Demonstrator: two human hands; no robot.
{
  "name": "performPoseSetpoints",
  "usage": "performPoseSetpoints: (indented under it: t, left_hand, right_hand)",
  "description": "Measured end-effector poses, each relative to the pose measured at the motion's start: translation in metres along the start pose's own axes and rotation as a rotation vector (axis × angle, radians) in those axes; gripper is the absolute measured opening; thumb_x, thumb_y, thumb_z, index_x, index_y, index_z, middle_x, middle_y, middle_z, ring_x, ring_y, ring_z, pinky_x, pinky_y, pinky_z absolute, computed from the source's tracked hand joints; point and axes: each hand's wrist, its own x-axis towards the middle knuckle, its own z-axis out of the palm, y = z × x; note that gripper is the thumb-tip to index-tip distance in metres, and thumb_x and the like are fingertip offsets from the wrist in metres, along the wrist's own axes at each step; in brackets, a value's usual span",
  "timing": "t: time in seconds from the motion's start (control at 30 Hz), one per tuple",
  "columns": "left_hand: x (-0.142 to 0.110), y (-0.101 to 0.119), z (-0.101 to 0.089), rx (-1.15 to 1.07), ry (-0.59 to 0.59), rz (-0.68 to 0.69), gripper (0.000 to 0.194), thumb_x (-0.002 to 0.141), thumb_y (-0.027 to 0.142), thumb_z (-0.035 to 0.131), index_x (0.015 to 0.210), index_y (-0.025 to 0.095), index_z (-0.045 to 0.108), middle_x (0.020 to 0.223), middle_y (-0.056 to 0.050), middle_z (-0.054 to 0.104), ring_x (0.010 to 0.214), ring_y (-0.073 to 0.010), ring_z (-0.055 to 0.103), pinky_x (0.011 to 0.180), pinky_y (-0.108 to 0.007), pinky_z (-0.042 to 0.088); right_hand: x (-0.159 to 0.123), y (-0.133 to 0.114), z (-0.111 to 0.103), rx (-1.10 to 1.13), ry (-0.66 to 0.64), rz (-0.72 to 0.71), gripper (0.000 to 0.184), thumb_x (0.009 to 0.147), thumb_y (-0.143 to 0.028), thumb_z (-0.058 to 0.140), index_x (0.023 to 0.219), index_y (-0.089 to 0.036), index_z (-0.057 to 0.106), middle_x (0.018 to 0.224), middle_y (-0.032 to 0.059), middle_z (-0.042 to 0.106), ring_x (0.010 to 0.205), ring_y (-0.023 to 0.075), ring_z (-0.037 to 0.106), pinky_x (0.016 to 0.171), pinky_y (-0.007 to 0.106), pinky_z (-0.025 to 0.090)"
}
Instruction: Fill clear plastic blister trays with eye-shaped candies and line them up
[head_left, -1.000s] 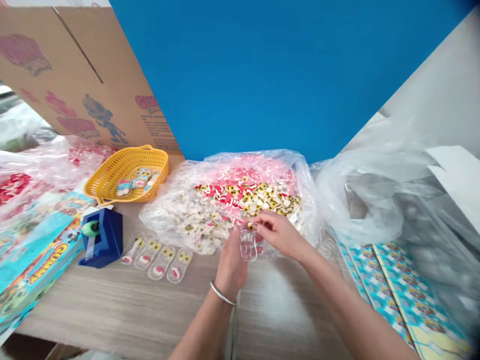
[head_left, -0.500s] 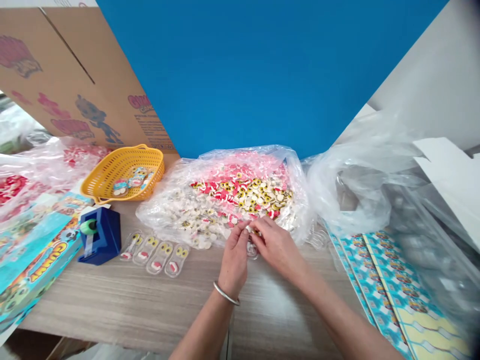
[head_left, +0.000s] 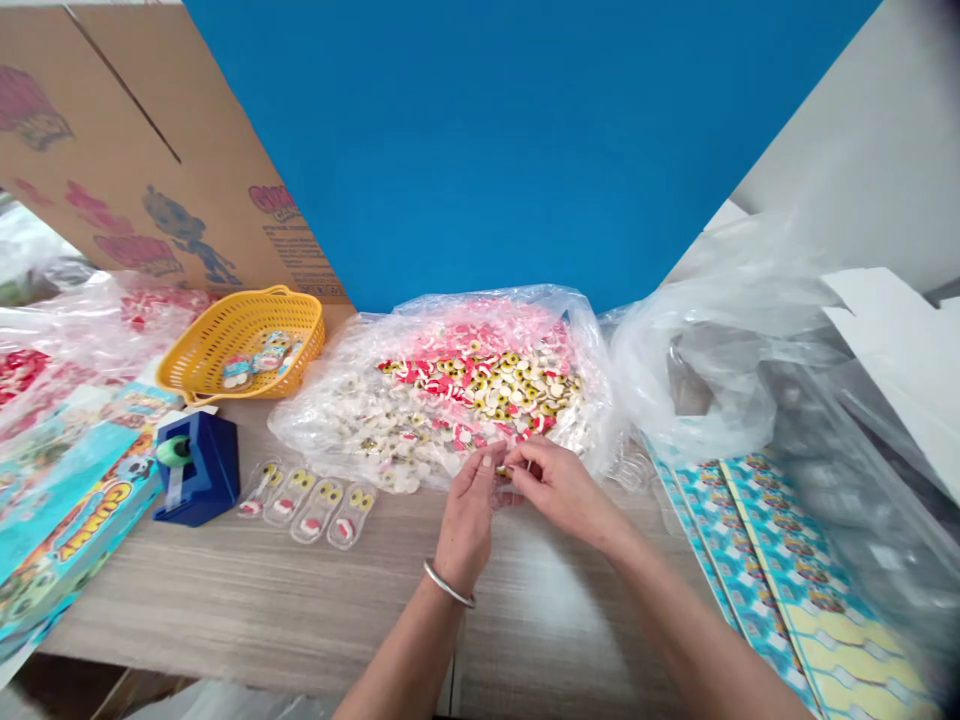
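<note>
- Upright behind the clear bag (head_left: 300,415): blue panel (head_left: 510,140)
- Beneath the bag: wood-grain desk (head_left: 247,600)
- Left of the bag, near it: yellow basket (head_left: 199,350), small packs inside
- At the bag's front edge, close together: left hand (head_left: 466,510) narrowed around a clear tray (head_left: 508,497), right hand (head_left: 551,490) in a fingertip pinch just above that tray
- Front left of the bag: four filled trays (head_left: 310,510) in a row
- Before the bag, in the pinch: small yellowish piece (head_left: 503,473), partly hidden

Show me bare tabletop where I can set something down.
Bare tabletop lies in front of the row of four trays, left of the left forearm, and between that and the right forearm. Crowded: the far middle, under the bag of small pieces; the left, with the tape dispenser and yellow basket; the right, with printed sheets.
</note>
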Motion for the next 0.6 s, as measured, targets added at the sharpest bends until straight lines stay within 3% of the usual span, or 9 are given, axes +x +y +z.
performPoseSetpoints:
  t: [0.1,0.3,0.4,0.5,0.6]
  left_hand:
    - [-0.001,0.000,0.001,0.061,-0.037,0.010,0.039,0.088,0.048,0.067,0.114,0.020,0.071,0.118,-0.011,0.070,0.107,-0.0252,0.065,0.087,-0.034,0.055]
    - [0.000,0.002,0.003,-0.034,-0.030,-0.042,0.036,0.081,0.040,0.075,0.109,0.019,0.070,0.106,-0.008,0.072,0.090,-0.0191,0.067,0.077,-0.028,0.054]
    - [0.002,0.004,0.004,-0.011,0.040,-0.012,0.033,0.080,0.039,0.075,0.106,0.019,0.069,0.103,-0.007,0.072,0.089,-0.0177,0.067,0.083,-0.030,0.053]
    - [0.003,0.006,0.003,0.079,0.084,0.077,0.029,0.085,0.036,0.068,0.108,0.019,0.069,0.109,-0.007,0.072,0.102,-0.0194,0.066,0.095,-0.032,0.050]
    - [0.001,0.008,0.003,0.149,0.114,0.114,0.026,0.089,0.033,0.062,0.111,0.020,0.069,0.111,-0.007,0.071,0.103,-0.0197,0.065,0.095,-0.032,0.049]
  right_hand:
    - [0.001,0.000,0.002,-0.041,0.022,0.023,0.020,0.090,-0.010,0.053,0.075,-0.020,0.061,0.080,0.0005,0.061,0.081,0.0165,0.057,0.073,0.028,0.042]
    - [-0.002,-0.002,0.011,0.002,0.176,0.091,0.007,0.093,-0.019,0.057,0.097,-0.022,0.063,0.089,0.0015,0.065,0.077,0.0166,0.060,0.072,0.029,0.047]
    - [-0.009,0.003,0.015,-0.080,0.221,-0.018,0.010,0.096,-0.024,0.056,0.095,-0.022,0.065,0.095,0.0051,0.066,0.087,0.0195,0.063,0.079,0.032,0.050]
    - [-0.016,0.008,0.019,-0.160,0.194,-0.163,0.018,0.099,-0.025,0.053,0.108,-0.023,0.068,0.116,0.0094,0.067,0.109,0.0235,0.062,0.095,0.038,0.051]
    - [-0.021,0.012,0.022,-0.120,0.231,-0.201,0.026,0.099,-0.020,0.049,0.117,-0.024,0.067,0.122,0.0090,0.066,0.114,0.0227,0.061,0.101,0.041,0.049]
